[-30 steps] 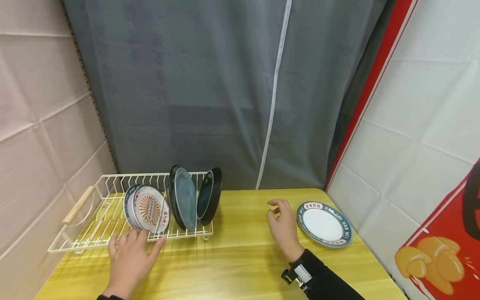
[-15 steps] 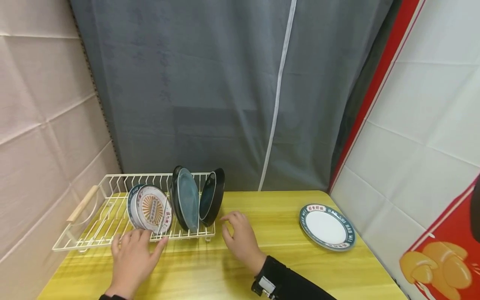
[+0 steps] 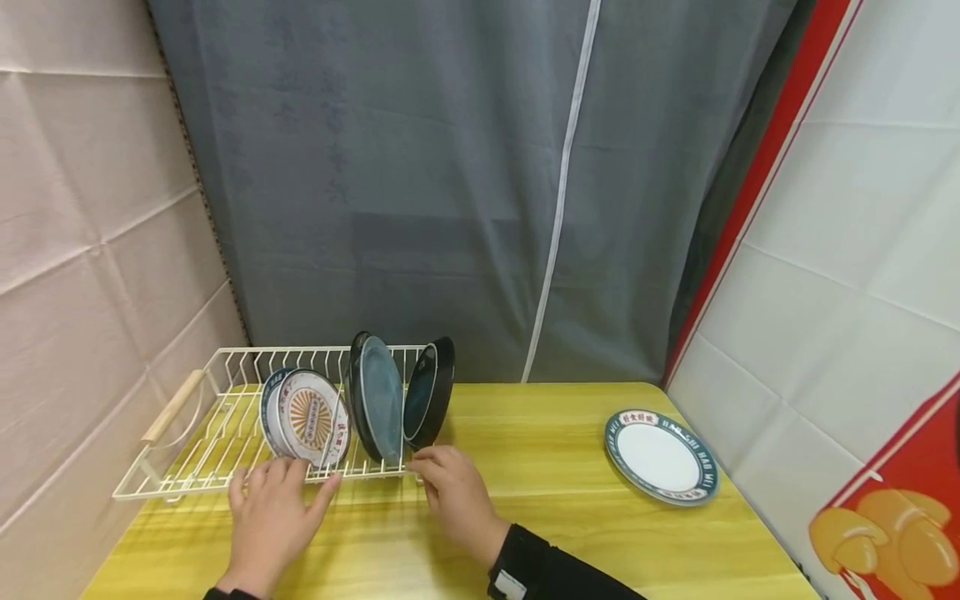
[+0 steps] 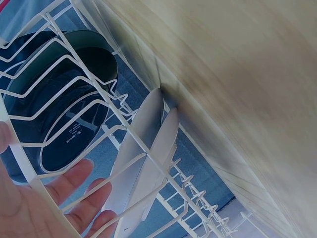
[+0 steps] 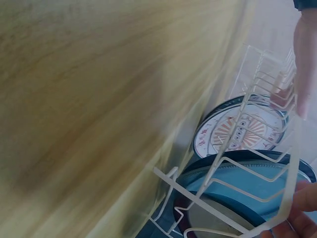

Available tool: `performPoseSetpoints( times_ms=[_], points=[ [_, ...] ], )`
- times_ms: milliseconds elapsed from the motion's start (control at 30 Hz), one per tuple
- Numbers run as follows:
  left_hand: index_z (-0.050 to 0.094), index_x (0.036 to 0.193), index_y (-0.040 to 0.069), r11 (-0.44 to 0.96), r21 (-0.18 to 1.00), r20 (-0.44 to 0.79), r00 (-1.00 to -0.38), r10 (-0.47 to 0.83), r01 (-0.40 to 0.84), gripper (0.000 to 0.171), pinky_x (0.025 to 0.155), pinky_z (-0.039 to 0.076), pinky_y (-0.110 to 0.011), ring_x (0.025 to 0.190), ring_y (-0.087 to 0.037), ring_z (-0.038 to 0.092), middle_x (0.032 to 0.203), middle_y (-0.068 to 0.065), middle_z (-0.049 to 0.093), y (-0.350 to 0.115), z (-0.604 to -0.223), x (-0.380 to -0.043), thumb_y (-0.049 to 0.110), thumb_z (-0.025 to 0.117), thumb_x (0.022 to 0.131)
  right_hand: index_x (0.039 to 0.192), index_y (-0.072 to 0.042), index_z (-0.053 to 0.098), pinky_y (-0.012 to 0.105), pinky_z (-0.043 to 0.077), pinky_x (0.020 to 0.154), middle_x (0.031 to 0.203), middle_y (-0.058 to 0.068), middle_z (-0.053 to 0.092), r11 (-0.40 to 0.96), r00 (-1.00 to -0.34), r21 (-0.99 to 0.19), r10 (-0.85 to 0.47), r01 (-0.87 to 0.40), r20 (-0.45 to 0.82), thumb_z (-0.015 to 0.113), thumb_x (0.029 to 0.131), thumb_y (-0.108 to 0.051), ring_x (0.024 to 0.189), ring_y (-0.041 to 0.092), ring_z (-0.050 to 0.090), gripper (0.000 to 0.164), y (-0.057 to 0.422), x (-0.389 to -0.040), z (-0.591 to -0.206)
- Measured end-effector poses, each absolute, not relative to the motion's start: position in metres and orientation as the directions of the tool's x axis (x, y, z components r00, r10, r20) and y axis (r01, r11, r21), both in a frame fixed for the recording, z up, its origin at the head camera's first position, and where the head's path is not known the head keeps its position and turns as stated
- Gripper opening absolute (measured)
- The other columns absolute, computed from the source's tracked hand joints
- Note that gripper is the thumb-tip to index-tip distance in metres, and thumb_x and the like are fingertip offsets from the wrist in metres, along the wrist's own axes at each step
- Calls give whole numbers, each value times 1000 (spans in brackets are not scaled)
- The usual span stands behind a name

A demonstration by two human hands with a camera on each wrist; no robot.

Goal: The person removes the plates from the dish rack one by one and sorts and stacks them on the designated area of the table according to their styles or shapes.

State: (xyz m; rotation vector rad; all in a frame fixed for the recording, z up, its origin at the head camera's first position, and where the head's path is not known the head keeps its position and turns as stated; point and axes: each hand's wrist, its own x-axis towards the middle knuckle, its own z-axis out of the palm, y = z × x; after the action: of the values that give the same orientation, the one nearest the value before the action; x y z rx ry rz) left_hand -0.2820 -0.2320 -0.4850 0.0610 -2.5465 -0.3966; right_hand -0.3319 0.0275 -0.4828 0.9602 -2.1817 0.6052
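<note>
A cream wire dish rack (image 3: 174, 490) with a wooden handle (image 3: 172, 408) stands on the table. My left hand (image 3: 270, 512) grips its front rail, thumb in front and fingers (image 4: 74, 181) reaching behind the wires in the left wrist view. At the front right corner, my right hand (image 3: 457, 493) holds the rail, its fingers (image 5: 304, 199) curled there in the right wrist view. Upright in the rack are white patterned plates (image 3: 313, 419) with an orange sunburst, a blue plate (image 3: 382, 402) with a dark dish behind it, and a deep black bowl (image 3: 442, 392) at the right end.
A white plate with a teal lettered rim (image 3: 662, 458) lies flat on the yellow wooden table (image 3: 555, 500) at the right. A grey curtain (image 3: 420, 167) hangs behind; pale panels border the left and right sides.
My right hand has moved left from beside the lone plate to the rack's front right corner and taken hold there. My left hand stays at the front rail; the view has shifted slightly.
</note>
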Motion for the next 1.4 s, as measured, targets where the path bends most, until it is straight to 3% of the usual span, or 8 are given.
performPoseSetpoints(
  times_ms=[233,600,767,967,1167,1267,1400],
  points=[
    [61,118,1,959,284,529,-838,-133,27,68,112,11,-65,118,-44,43,122,-25,59,-235,-484,-279,62,52,90,105,-22,75,25,51,87,106,-9,70,636,-507,-112,-483,-763,714,70,73,8,100,9,62,44,24,-331,-486],
    [60,123,2,955,293,485,-867,-117,35,65,108,14,-65,119,-45,44,126,-28,57,-235,-472,-277,59,48,95,109,-21,74,24,51,92,104,-9,71,608,-453,-76,-496,-790,741,68,67,18,100,8,63,58,25,-335,-489],
    [60,121,0,938,346,444,-884,-149,15,61,98,28,-64,114,-46,49,123,-29,57,-238,-456,-283,55,43,98,109,-21,74,23,51,93,104,-10,71,603,-460,-92,-490,-792,741,65,66,19,100,7,63,60,28,-335,-491],
    [56,121,-7,922,388,499,-843,-202,9,57,81,43,-60,104,-49,53,115,-33,55,-258,-435,-306,46,46,100,108,-20,75,24,52,90,102,-8,71,609,-454,-91,-474,-788,755,66,66,18,97,8,63,58,31,-333,-495],
    [37,140,-8,863,504,441,-849,-290,-33,66,92,38,-67,116,-57,44,129,-41,44,-282,-418,-334,45,43,101,107,-21,75,22,52,88,101,-8,72,614,-448,-84,-469,-785,761,68,64,18,96,8,64,58,32,-333,-496],
    [28,145,-8,812,580,355,-876,-326,-67,69,102,32,-68,125,-59,36,138,-43,36,-295,-418,-350,45,38,102,107,-21,75,23,53,88,101,-9,72,610,-439,-79,-469,-789,766,69,64,17,96,8,64,57,31,-334,-496],
    [17,147,-10,747,654,191,-929,-317,-120,70,105,33,-65,127,-59,37,139,-46,34,-309,-426,-367,44,27,104,105,-20,76,23,53,87,101,-8,72,604,-422,-72,-463,-794,779,70,63,17,96,8,64,56,29,-334,-497]
  ],
)
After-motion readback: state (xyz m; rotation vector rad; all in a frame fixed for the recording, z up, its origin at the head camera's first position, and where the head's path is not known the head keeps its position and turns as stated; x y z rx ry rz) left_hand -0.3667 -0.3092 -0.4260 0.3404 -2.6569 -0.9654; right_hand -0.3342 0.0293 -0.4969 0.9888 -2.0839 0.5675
